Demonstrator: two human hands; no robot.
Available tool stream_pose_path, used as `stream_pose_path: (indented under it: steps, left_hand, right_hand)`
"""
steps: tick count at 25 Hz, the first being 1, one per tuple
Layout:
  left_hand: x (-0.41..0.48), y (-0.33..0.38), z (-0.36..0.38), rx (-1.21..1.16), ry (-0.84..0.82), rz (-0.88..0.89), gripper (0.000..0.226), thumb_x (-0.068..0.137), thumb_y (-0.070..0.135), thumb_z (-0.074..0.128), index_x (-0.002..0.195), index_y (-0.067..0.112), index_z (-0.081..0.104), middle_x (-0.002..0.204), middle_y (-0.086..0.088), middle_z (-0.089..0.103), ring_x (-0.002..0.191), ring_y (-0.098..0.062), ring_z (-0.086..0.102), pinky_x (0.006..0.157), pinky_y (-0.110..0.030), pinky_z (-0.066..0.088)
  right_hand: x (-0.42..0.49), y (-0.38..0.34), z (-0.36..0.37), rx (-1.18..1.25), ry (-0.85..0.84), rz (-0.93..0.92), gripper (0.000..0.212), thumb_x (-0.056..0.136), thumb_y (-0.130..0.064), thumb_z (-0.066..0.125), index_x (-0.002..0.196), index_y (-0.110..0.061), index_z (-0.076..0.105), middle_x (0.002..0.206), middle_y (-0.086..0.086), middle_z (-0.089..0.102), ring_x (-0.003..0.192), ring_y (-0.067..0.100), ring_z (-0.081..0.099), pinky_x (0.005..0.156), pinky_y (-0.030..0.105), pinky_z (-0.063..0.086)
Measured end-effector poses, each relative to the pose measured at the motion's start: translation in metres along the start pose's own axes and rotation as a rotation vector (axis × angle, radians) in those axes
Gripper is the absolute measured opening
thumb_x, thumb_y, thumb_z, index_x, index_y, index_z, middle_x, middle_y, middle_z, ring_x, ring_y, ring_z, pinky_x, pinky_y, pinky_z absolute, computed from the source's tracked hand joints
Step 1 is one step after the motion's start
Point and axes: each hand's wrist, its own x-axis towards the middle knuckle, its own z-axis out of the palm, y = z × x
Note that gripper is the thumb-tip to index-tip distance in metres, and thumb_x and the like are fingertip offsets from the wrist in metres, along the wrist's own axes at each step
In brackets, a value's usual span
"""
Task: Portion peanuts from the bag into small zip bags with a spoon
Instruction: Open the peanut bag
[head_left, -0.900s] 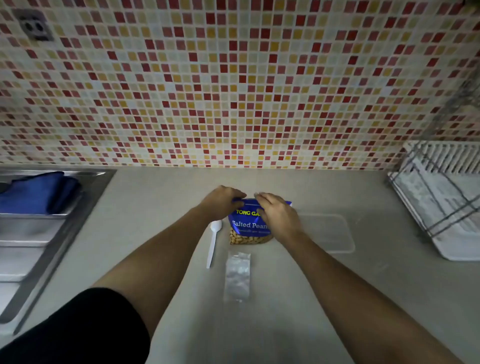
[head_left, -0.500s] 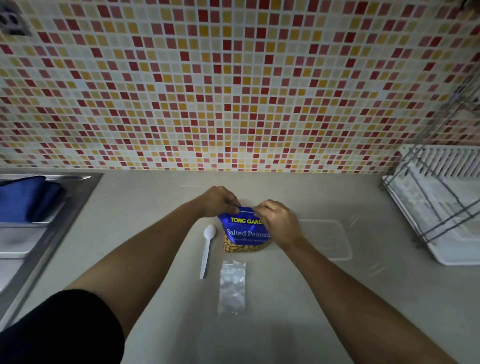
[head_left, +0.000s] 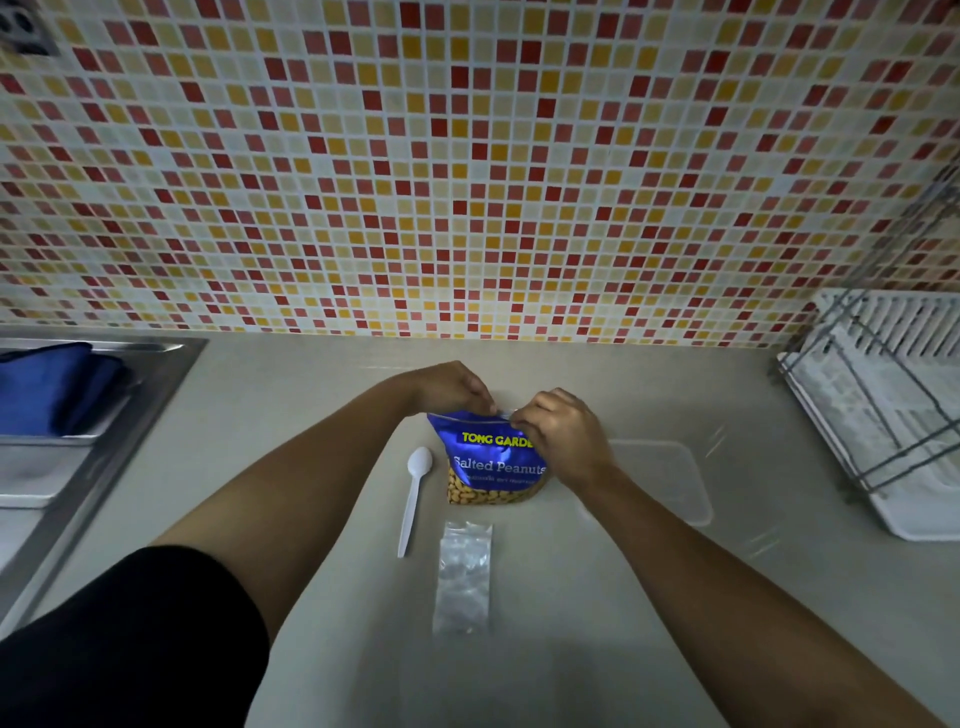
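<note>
Blue foil, crinkly and slick, is what I pinch: the Salted Peanuts bag (head_left: 493, 462) stands on the grey counter (head_left: 597, 623), its top edge gripped between my left hand (head_left: 451, 387) and right hand (head_left: 561, 434), fingers curled on the seam. It seems light and soft-sided, likely to tip, so the top strip is the best hold. Beside it lies the white plastic spoon (head_left: 414, 499); nearer me, the small zip bags (head_left: 464, 577) lie flat.

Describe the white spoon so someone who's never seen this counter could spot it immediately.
On the grey counter below the mosaic wall, find the blue peanut bag at the centre. The spoon lies left of it, bowl toward the wall. It is the only slim white thing there; the zip bags are clear and flat.
</note>
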Motion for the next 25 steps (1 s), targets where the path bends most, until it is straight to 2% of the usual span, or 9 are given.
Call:
stream_pose_path:
  steps: [3, 7, 9, 13, 17, 20, 21, 23, 25]
  left_hand:
    - [0.003, 0.001, 0.001, -0.021, -0.007, -0.040, 0.019, 0.088, 0.023, 0.061, 0.099, 0.010, 0.069, 0.103, -0.006, 0.068, 0.094, -0.020, 0.063, 0.076, -0.023, 0.050]
    - [0.003, 0.006, 0.002, 0.158, -0.002, 0.055, 0.020, 0.090, 0.022, 0.057, 0.101, 0.010, 0.070, 0.105, -0.005, 0.069, 0.092, -0.015, 0.061, 0.073, -0.018, 0.047]
    - [0.004, 0.007, 0.005, 0.268, 0.071, 0.127, 0.019, 0.090, 0.019, 0.056, 0.098, 0.009, 0.070, 0.102, -0.005, 0.069, 0.088, -0.012, 0.057, 0.068, -0.015, 0.043]
    - [0.005, 0.001, 0.011, 0.369, 0.239, 0.238, 0.017, 0.090, 0.013, 0.054, 0.093, 0.006, 0.069, 0.097, -0.009, 0.070, 0.085, -0.015, 0.056, 0.077, -0.026, 0.044]
    - [0.003, 0.000, 0.010, 0.467, 0.408, 0.361, 0.019, 0.091, 0.013, 0.054, 0.097, 0.002, 0.068, 0.100, -0.013, 0.069, 0.092, -0.027, 0.060, 0.081, -0.030, 0.043]
    - [0.003, -0.003, 0.015, 0.555, 0.442, 0.416, 0.020, 0.091, 0.012, 0.053, 0.101, 0.002, 0.067, 0.102, -0.015, 0.067, 0.094, -0.030, 0.060, 0.082, -0.035, 0.045]
    - [0.002, -0.003, 0.016, 0.540, 0.444, 0.417, 0.019, 0.091, 0.012, 0.053, 0.103, 0.004, 0.066, 0.104, -0.015, 0.066, 0.095, -0.030, 0.059, 0.083, -0.036, 0.046]
    - [-0.004, 0.001, 0.015, 0.450, 0.428, 0.401, 0.019, 0.090, 0.016, 0.055, 0.105, 0.008, 0.063, 0.108, -0.012, 0.062, 0.100, -0.026, 0.055, 0.085, -0.036, 0.045]
    - [-0.009, 0.005, 0.011, 0.446, 0.338, 0.278, 0.021, 0.090, 0.021, 0.056, 0.105, 0.009, 0.065, 0.110, -0.008, 0.061, 0.104, -0.024, 0.052, 0.085, -0.033, 0.043]
  right_hand:
    - [-0.002, 0.003, 0.003, -0.004, 0.003, -0.014, 0.009, 0.067, -0.017, 0.065, 0.072, -0.011, 0.070, 0.069, 0.002, 0.067, 0.063, 0.022, 0.063, 0.060, 0.023, 0.051]
    - [-0.003, 0.002, 0.007, 0.073, -0.038, 0.072, 0.016, 0.080, -0.021, 0.056, 0.078, -0.010, 0.067, 0.074, 0.006, 0.067, 0.068, 0.026, 0.062, 0.061, 0.026, 0.050]
    - [0.001, 0.000, 0.004, 0.136, -0.086, 0.124, 0.010, 0.082, -0.015, 0.060, 0.081, -0.007, 0.066, 0.080, 0.009, 0.066, 0.077, 0.029, 0.061, 0.065, 0.031, 0.050]
    - [0.011, 0.000, -0.019, 0.281, -0.302, 0.192, 0.011, 0.085, -0.016, 0.063, 0.092, -0.009, 0.067, 0.095, 0.008, 0.063, 0.092, 0.022, 0.055, 0.077, 0.028, 0.041]
    - [0.012, -0.010, -0.043, 0.335, -0.507, 0.146, 0.008, 0.081, -0.018, 0.068, 0.088, -0.015, 0.069, 0.084, -0.002, 0.060, 0.079, 0.013, 0.057, 0.075, 0.028, 0.047]
    - [0.010, -0.014, -0.051, 0.369, -0.640, 0.158, 0.010, 0.079, -0.026, 0.071, 0.086, -0.020, 0.069, 0.081, -0.005, 0.061, 0.074, 0.009, 0.057, 0.072, 0.026, 0.050]
    - [0.011, -0.014, -0.052, 0.392, -0.605, 0.178, 0.012, 0.080, -0.030, 0.069, 0.087, -0.021, 0.069, 0.084, -0.004, 0.061, 0.076, 0.009, 0.058, 0.072, 0.027, 0.050]
    - [0.011, -0.011, -0.049, 0.352, -0.419, 0.244, 0.018, 0.087, -0.033, 0.060, 0.093, -0.018, 0.068, 0.095, 0.001, 0.058, 0.087, 0.014, 0.056, 0.078, 0.030, 0.047]
    - [0.010, -0.007, -0.044, 0.249, -0.339, 0.330, 0.022, 0.089, -0.030, 0.057, 0.096, -0.013, 0.070, 0.105, 0.006, 0.057, 0.097, 0.019, 0.054, 0.081, 0.028, 0.042]
